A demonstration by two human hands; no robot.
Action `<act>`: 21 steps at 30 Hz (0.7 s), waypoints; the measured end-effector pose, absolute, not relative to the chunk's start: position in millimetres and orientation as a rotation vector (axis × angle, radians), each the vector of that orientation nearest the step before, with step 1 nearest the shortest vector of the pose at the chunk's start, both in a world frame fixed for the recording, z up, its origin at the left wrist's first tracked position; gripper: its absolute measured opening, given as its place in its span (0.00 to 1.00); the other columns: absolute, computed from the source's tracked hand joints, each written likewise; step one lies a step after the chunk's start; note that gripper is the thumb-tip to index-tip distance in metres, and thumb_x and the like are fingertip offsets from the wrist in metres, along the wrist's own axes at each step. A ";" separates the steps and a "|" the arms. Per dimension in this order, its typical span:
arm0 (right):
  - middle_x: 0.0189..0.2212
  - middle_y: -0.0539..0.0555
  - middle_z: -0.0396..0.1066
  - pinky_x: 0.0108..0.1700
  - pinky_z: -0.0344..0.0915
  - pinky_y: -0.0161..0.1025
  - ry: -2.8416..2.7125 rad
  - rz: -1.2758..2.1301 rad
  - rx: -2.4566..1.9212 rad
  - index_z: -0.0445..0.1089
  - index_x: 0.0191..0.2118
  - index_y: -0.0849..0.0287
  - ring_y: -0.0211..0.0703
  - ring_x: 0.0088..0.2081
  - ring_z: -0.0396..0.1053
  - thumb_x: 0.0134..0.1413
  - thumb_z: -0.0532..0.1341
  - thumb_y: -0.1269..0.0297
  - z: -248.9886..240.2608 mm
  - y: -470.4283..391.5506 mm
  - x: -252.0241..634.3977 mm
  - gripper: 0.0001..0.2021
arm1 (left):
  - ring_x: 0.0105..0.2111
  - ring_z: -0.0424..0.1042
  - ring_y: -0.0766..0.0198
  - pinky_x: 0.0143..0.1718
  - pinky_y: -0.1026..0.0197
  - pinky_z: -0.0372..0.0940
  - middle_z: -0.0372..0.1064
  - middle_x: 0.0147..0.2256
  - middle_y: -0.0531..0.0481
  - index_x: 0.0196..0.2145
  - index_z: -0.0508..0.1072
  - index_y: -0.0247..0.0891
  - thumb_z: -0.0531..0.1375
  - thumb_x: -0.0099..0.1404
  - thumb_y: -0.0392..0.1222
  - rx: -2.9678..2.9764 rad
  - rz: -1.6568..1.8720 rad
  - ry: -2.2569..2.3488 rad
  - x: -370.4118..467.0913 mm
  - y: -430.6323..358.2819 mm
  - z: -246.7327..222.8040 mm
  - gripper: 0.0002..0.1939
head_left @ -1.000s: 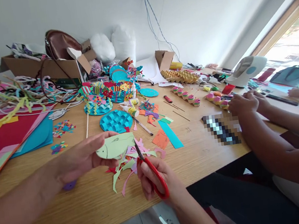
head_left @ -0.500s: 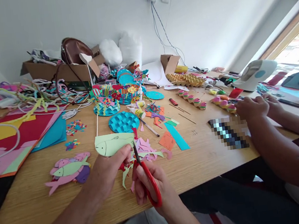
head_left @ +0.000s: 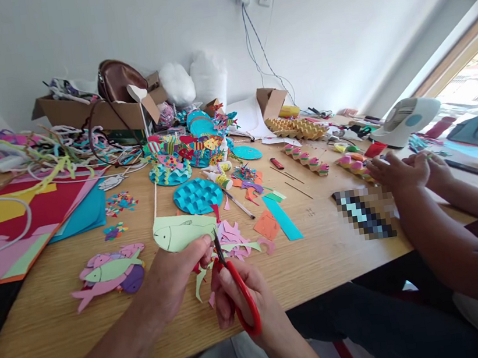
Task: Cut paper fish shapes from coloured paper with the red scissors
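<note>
One piece of pale green paper (head_left: pixel 180 232), drawn with a fish's eye, gill line and fin, is held up over the near part of the table (head_left: pixel 176 340), in front of the blue scalloped disc (head_left: pixel 198 196). It looks light and thin, likely stiff enough to hold its shape from one end, yet easy to crease or tear at the narrow tail; a gentle pinch on the broad body, clear of the outline's edge, would probably suit it best. The left hand (head_left: pixel 174 272) pinches it along the lower edge near the tail, thumb uppermost, its other fingers largely out of sight. The right hand (head_left: pixel 240 293) grips the red-handled scissors (head_left: pixel 220 255), blades at the tail end; whether they bite into the paper is hard to tell. Behind lie pink and green scraps (head_left: pixel 233 238), partly covered by the hands; to the left, cut fish (head_left: pixel 112 271) overlap, so their count is unclear. Farther right, pixelation blurs a dark object (head_left: pixel 365 215) beside a co-worker's forearm (head_left: pixel 421 225).
</note>
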State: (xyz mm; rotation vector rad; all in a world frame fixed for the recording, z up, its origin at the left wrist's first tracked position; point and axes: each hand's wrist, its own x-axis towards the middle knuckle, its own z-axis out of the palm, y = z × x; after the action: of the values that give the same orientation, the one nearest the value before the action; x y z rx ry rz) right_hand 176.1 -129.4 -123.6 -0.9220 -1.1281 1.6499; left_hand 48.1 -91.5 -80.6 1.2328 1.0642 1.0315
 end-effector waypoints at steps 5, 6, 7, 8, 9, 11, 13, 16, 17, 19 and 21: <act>0.10 0.44 0.59 0.14 0.50 0.27 -1.133 1.672 -0.903 0.64 0.27 0.61 0.30 0.11 0.55 0.49 0.59 0.39 -124.0 -131.2 180.5 0.25 | 0.24 0.58 0.65 0.29 0.61 0.59 0.57 0.20 0.56 0.18 0.61 0.40 0.55 0.56 0.46 1.243 0.985 1.073 48.1 -90.0 -75.7 0.13; 0.10 0.44 0.59 0.14 0.50 0.27 -1.139 1.669 -0.899 0.65 0.27 0.61 0.30 0.11 0.55 0.50 0.58 0.39 -123.9 -131.8 181.3 0.25 | 0.24 0.59 0.65 0.29 0.61 0.59 0.57 0.20 0.56 0.18 0.61 0.40 0.55 0.56 0.46 1.241 0.973 1.062 47.8 -90.2 -74.6 0.14; 0.10 0.44 0.59 0.14 0.50 0.27 -1.146 1.664 -0.895 0.65 0.27 0.61 0.30 0.11 0.55 0.50 0.58 0.39 -123.8 -132.4 181.8 0.25 | 0.25 0.59 0.65 0.30 0.61 0.59 0.58 0.20 0.56 0.18 0.61 0.40 0.55 0.56 0.46 1.237 0.962 1.056 47.5 -90.4 -73.8 0.14; 0.10 0.44 0.58 0.14 0.50 0.27 -1.151 1.660 -0.892 0.65 0.27 0.61 0.30 0.11 0.54 0.51 0.58 0.40 -123.6 -132.9 182.3 0.25 | 0.24 0.59 0.65 0.30 0.61 0.59 0.58 0.20 0.56 0.17 0.61 0.39 0.55 0.56 0.46 1.230 0.952 1.055 47.3 -90.7 -73.2 0.14; 0.10 0.44 0.58 0.14 0.50 0.27 -1.154 1.658 -0.891 0.65 0.27 0.61 0.30 0.11 0.54 0.51 0.58 0.40 -123.5 -133.5 182.5 0.25 | 0.24 0.59 0.65 0.30 0.61 0.59 0.58 0.20 0.56 0.17 0.61 0.39 0.56 0.56 0.46 1.221 0.946 1.056 47.1 -91.1 -73.0 0.14; 0.10 0.43 0.58 0.15 0.51 0.27 -1.153 1.662 -0.893 0.65 0.28 0.61 0.30 0.11 0.54 0.51 0.57 0.40 -123.4 -134.3 182.5 0.25 | 0.24 0.59 0.65 0.30 0.61 0.59 0.59 0.20 0.56 0.17 0.61 0.39 0.56 0.56 0.45 1.207 0.949 1.048 47.0 -91.6 -73.6 0.13; 0.09 0.43 0.58 0.15 0.51 0.27 -1.150 1.663 -0.899 0.65 0.27 0.61 0.30 0.11 0.54 0.51 0.57 0.39 -123.3 -134.9 182.1 0.25 | 0.25 0.60 0.66 0.30 0.61 0.59 0.59 0.20 0.56 0.17 0.62 0.39 0.56 0.56 0.45 1.194 0.965 1.031 47.1 -91.9 -75.1 0.14; 0.09 0.43 0.58 0.14 0.51 0.27 -1.155 1.661 -0.908 0.64 0.27 0.61 0.30 0.11 0.54 0.50 0.57 0.38 -122.7 -135.5 181.8 0.26 | 0.26 0.60 0.65 0.31 0.62 0.59 0.59 0.21 0.56 0.18 0.62 0.39 0.57 0.57 0.46 1.193 0.973 1.007 46.7 -92.1 -76.1 0.14; 0.09 0.43 0.58 0.14 0.50 0.27 -1.158 1.663 -0.911 0.64 0.27 0.61 0.30 0.11 0.54 0.50 0.57 0.38 -122.3 -135.6 182.0 0.26 | 0.26 0.60 0.65 0.31 0.61 0.59 0.60 0.21 0.56 0.18 0.62 0.39 0.57 0.57 0.46 1.197 0.965 1.008 46.5 -92.1 -75.4 0.15; 0.09 0.43 0.58 0.14 0.50 0.27 -1.165 1.670 -0.918 0.63 0.27 0.61 0.30 0.11 0.54 0.49 0.57 0.37 -121.3 -135.7 183.1 0.26 | 0.25 0.60 0.65 0.31 0.61 0.59 0.59 0.20 0.56 0.17 0.61 0.39 0.56 0.57 0.46 1.218 0.940 1.024 45.9 -92.0 -72.3 0.15; 0.09 0.43 0.57 0.14 0.50 0.27 -1.170 1.673 -0.922 0.63 0.26 0.60 0.29 0.11 0.54 0.49 0.57 0.38 -120.3 -135.6 184.5 0.26 | 0.24 0.59 0.65 0.29 0.61 0.58 0.58 0.19 0.56 0.16 0.61 0.39 0.55 0.56 0.46 1.254 0.912 1.047 45.3 -91.6 -67.3 0.15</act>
State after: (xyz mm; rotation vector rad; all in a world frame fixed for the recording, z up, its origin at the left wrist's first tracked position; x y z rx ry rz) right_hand 184.5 -135.6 -120.3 -0.9216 -1.1702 1.6732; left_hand 45.3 -91.6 -67.3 1.2536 1.0466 0.9122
